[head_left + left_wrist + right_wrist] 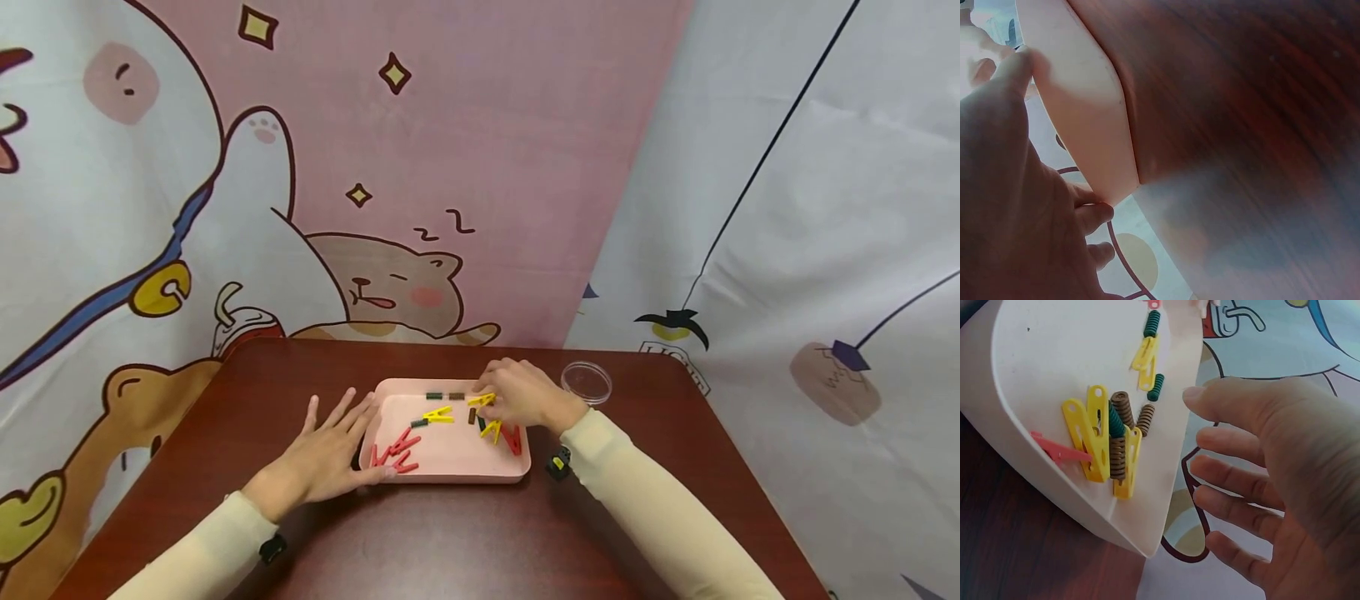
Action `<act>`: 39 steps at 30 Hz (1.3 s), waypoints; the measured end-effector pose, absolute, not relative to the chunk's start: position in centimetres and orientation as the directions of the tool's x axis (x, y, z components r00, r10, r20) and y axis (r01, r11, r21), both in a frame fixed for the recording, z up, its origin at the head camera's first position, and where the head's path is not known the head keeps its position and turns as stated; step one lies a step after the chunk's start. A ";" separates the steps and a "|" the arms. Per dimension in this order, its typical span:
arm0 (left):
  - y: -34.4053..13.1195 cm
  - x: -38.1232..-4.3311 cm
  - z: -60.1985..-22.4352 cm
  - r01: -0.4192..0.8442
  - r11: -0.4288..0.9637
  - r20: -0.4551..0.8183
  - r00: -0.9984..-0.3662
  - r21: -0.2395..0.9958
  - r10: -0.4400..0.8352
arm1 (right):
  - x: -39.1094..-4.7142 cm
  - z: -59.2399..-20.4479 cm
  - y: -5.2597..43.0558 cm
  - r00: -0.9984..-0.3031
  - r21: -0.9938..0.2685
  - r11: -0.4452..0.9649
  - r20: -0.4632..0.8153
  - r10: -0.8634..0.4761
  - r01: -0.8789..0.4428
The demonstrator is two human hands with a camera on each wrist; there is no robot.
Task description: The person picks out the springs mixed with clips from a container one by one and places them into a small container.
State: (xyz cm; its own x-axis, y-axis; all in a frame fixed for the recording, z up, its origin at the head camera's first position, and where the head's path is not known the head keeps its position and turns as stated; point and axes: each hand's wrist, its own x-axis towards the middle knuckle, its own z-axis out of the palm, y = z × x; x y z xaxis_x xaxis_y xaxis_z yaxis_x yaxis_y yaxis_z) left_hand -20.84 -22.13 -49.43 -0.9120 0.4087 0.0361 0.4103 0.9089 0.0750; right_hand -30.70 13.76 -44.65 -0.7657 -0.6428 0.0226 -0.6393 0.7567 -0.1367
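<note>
A shallow pink tray (457,478) holds small clothespins and ridged, spring-like cylinders. My left hand (322,458) is spread at the tray's left side, its thumb by the near rim and fingertips on the left edge. Over the far right part of the tray is my right hand (525,396); its fingers are loosely bent with nothing between them in the right wrist view. Below that hand, yellow clothespins (1099,440), a red clothespin (1066,452), brown cylinders (1145,420) and a green cylinder (1155,387) lie close together. Red clothespins (405,443) cluster at the tray's left.
A clear round dish (587,382) lies on the dark wood table (450,542), beyond the tray's right end. Behind the table's far edge hangs a printed cartoon curtain (510,167).
</note>
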 end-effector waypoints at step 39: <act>-22.1 -21.0 -49.7 0.412 0.909 0.041 -0.911 0.070 0.410 | -31.7 -46.9 11.0 -0.764 -0.028 0.767 -0.075 -0.641 -0.641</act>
State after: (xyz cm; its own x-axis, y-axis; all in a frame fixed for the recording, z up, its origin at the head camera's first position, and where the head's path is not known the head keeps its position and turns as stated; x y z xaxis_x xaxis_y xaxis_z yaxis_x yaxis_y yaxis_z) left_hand -21.01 -22.13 -49.70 -0.9111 0.4101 0.0407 0.4120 0.9085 0.0698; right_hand -31.69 11.02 -46.86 -0.7638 -0.6411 -0.0747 -0.6411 0.7670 -0.0278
